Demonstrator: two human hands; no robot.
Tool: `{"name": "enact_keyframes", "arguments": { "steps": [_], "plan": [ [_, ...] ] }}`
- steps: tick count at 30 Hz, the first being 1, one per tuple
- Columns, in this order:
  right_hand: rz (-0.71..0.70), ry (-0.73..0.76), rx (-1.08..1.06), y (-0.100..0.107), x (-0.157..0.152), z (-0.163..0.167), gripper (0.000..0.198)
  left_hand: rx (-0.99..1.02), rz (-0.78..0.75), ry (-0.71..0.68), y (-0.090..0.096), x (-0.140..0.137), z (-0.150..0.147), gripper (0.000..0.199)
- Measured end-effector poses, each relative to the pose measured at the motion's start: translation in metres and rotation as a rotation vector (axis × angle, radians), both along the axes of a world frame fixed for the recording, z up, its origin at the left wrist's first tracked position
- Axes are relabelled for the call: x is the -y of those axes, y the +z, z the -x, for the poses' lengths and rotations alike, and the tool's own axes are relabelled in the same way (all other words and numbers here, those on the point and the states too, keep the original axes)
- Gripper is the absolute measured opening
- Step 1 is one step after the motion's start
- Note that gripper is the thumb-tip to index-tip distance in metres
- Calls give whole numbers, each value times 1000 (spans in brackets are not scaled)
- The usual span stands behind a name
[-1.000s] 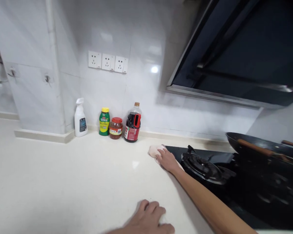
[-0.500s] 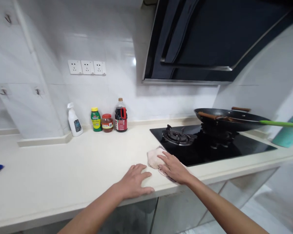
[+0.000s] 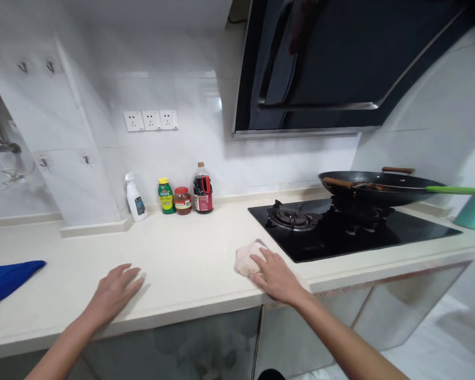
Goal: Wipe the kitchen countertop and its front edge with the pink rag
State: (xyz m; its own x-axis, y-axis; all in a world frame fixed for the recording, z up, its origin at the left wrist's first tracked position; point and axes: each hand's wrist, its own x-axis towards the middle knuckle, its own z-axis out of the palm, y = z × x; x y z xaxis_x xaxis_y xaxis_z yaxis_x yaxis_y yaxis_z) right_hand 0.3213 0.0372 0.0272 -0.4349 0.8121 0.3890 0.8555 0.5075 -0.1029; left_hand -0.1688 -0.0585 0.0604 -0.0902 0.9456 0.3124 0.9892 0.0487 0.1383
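My right hand presses a pale pinkish cloth against the white countertop, just left of the black gas stove. Part of the cloth lies hidden under the fingers and palm. Over at the left, my left hand hovers at the counter's front part with nothing in it, fingers loosely stretched. A blue cloth lies on the counter farther left of that hand.
Along the back wall stand a white spray bottle, a green bottle with yellow cap, a red-lidded jar and a dark sauce bottle. A wok sits on the right burner beneath the range hood.
My left hand has moved well to the left, away from the right hand. The view has turned left, bringing in more of the blue cloth. My right hand stays on the pale cloth.
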Motion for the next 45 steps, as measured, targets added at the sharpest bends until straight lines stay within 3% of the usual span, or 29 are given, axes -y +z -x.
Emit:
{"name": "enact_keyframes", "arguments": {
  "steps": [3, 6, 11, 14, 19, 22, 27, 32, 36, 40, 45],
  "plan": [
    [-3, 103, -75, 0, 23, 58, 54, -20, 47, 138, -3, 11, 31, 60],
    [10, 243, -137, -2, 43, 122, 54, -9, 64, 205, -1, 19, 41, 61],
    [31, 546, -107, -1, 70, 218, 65, -10, 55, 135, 1, 26, 49, 60],
    [-41, 698, -40, 4, 86, 263, 55, 101, 4, 88, -1, 30, 60, 57],
    [-148, 792, 31, 8, 112, 315, 50, 282, -95, 199, 1, 36, 62, 55],
    [-181, 792, 42, 10, 123, 327, 49, 339, -138, 229, 0, 37, 60, 54],
    [-200, 760, 63, 22, 128, 336, 19, 344, -164, 243, -8, 34, 67, 53],
    [-175, 636, 119, 33, 130, 356, 48, 344, -175, 236, -11, 34, 68, 50],
    [-131, 592, 148, 22, 133, 360, 57, 325, -173, 235, -10, 35, 66, 49],
    [-123, 551, 15, 2, 132, 333, 45, 283, -155, 254, -9, 35, 64, 47],
    [-183, 497, -112, -26, 116, 254, 69, 233, -120, 271, -7, 37, 62, 50]
  ]
}}
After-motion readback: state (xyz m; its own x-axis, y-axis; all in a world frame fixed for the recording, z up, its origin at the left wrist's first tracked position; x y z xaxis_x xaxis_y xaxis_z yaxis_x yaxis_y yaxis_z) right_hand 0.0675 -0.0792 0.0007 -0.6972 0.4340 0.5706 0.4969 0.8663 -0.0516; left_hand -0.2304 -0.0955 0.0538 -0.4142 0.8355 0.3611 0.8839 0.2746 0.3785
